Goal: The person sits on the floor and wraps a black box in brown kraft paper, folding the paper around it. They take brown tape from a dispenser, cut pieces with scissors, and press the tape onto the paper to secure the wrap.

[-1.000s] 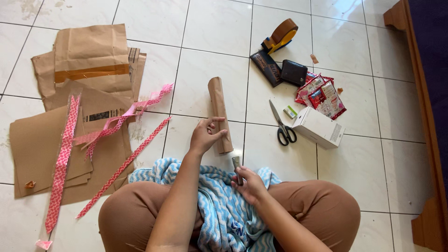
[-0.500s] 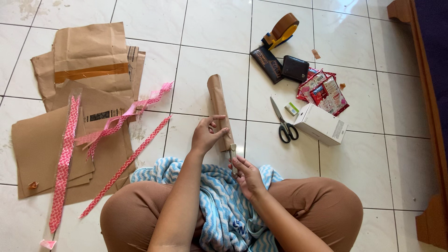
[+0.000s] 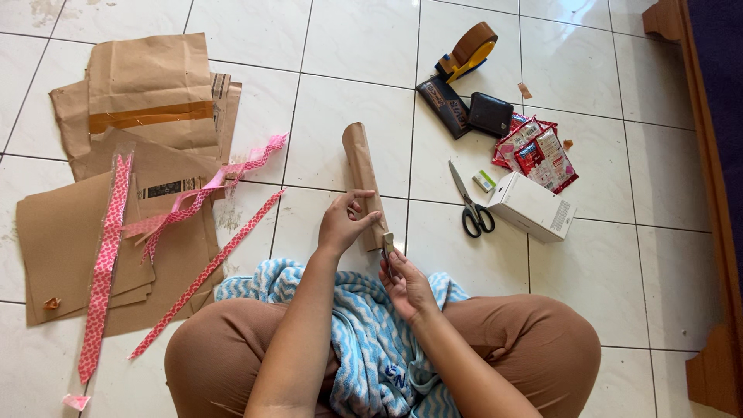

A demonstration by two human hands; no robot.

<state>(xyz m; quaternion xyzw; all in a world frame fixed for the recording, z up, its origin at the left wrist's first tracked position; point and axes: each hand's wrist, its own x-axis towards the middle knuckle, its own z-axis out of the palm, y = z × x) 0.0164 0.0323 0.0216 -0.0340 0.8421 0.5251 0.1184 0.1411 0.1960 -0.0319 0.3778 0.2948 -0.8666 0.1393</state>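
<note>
A: Figure, head view. What do I have at centre frame?

B: I see a long parcel wrapped in brown paper (image 3: 363,179) lying on the white tiled floor (image 3: 348,46), running from centre frame down toward the hands. The left hand (image 3: 344,223) grips its lower end, fingers curled around the wrap.

A: And the right hand?

B: The right hand (image 3: 405,282) sits just below and right of the parcel's end, pinching a small pale tool (image 3: 388,244) upright between thumb and fingers. I cannot tell what the tool is, nor whether its tip touches the paper.

A: What lies under the arms?

B: A blue and white zigzag cloth (image 3: 364,333) is draped over the lap, between the brown-clad knees at the bottom of the frame.

A: Right side of the frame?

B: Black-handled scissors (image 3: 470,203) lie just beside a white rectangular carton (image 3: 531,207). Above the carton are red snack packets (image 3: 538,152), a black wallet (image 3: 491,113) and a dark flat pouch (image 3: 442,105). A tape dispenser with a roll of brown tape (image 3: 468,49) rests near the upper edge.

A: Left side?

B: Flattened brown paper sheets (image 3: 131,139) are stacked at the upper and middle left, with strips of pink patterned ribbon (image 3: 104,255) lying across them and onto the tiles.
</note>
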